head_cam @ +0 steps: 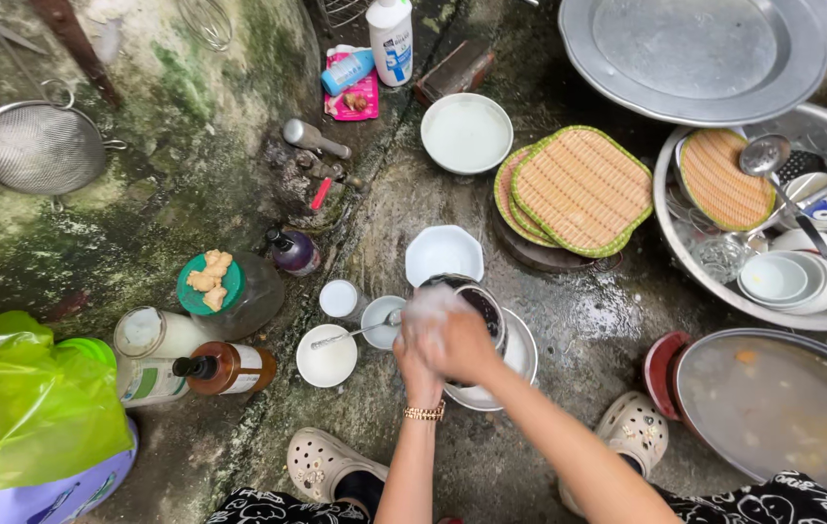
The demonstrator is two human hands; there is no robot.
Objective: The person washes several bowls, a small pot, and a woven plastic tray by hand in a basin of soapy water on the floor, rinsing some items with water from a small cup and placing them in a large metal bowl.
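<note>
I squat over a wet concrete floor. A dark metal pot (484, 312) stands tilted on a white plate (522, 361). My right hand (454, 338), covered in white foam, curls over the pot's near rim. My left hand (417, 374), with a gold watch on the wrist, lies under and behind the right hand against the pot's side and is mostly hidden. Whether a sponge sits inside the foam cannot be made out.
Around the pot stand a white angular bowl (444, 252), a small cup with a spoon (381, 325) and a round white bowl (326, 361). Right: a metal basin of dishes (690, 267), woven mats (583, 189), a basin of murky water (777, 408). Left: bottles (229, 369), a green bag (20, 408), a tap (314, 136).
</note>
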